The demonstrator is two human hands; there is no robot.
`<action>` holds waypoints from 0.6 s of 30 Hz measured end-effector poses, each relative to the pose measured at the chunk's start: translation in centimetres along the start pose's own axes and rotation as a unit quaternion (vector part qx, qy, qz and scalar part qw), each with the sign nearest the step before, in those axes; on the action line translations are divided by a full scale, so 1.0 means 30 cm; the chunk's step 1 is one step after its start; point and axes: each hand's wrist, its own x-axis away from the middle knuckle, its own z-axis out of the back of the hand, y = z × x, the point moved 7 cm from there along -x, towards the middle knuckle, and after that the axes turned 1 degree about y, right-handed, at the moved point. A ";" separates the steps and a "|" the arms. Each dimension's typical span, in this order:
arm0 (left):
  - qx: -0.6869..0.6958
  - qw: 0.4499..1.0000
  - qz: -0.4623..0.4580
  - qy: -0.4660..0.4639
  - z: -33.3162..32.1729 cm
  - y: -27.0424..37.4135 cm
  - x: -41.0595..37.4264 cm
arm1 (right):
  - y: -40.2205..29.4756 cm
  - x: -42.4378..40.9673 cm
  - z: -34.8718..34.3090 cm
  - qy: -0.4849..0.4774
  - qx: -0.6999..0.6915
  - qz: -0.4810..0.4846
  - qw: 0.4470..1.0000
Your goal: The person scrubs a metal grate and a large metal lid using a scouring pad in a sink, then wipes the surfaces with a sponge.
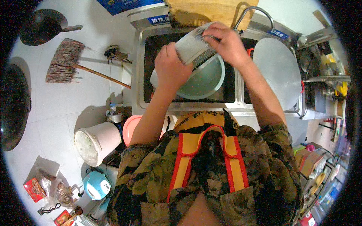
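Observation:
My left hand [174, 67] grips the near left end of a white plastic container [189, 45] with a slotted side. The container is held tilted above a pale green basin [200, 82] in the left bowl of a steel double sink [237, 96]. At the container's upper right end, the bent fingers of my right hand [226, 42] hold its edge; motion blurs the fingertips. A dark patch shows beside those fingers, too blurred to name. Both hands hide parts of the container.
A large round lid [277, 73] covers much of the right bowl, near a curved faucet [254, 10]. A wooden board [195, 12] stands behind the sink. Left are a mop [65, 62], a white bucket [99, 141] and a pink basin [131, 128]. Shelves [325, 79] line the right.

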 end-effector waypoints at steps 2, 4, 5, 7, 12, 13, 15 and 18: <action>-0.016 1.000 -0.005 0.016 0.006 0.015 -0.011 | 0.092 -0.026 0.029 -0.009 -0.026 -0.028 0.999; -0.019 1.000 0.004 0.017 0.007 0.008 -0.007 | 0.017 -0.037 0.014 -0.028 0.014 0.022 0.999; -0.015 1.000 0.012 0.011 0.003 -0.008 -0.004 | -0.036 -0.041 0.003 -0.037 0.037 0.048 0.997; -0.013 1.000 0.011 0.010 -0.001 -0.028 0.009 | -0.141 -0.001 -0.061 -0.049 0.013 0.109 0.993; -0.015 1.000 0.005 0.019 0.008 -0.001 0.006 | 0.083 -0.046 0.041 -0.027 -0.039 -0.077 0.996; -0.016 1.000 0.009 0.015 0.008 -0.001 0.008 | 0.093 -0.065 0.074 0.007 -0.024 -0.088 0.996; -0.017 1.000 0.016 0.005 0.001 -0.007 0.016 | 0.008 -0.079 0.025 0.032 -0.001 -0.030 0.999; -0.025 0.999 0.029 -0.014 -0.019 -0.023 0.035 | -0.156 -0.074 -0.143 -0.024 0.048 0.097 0.994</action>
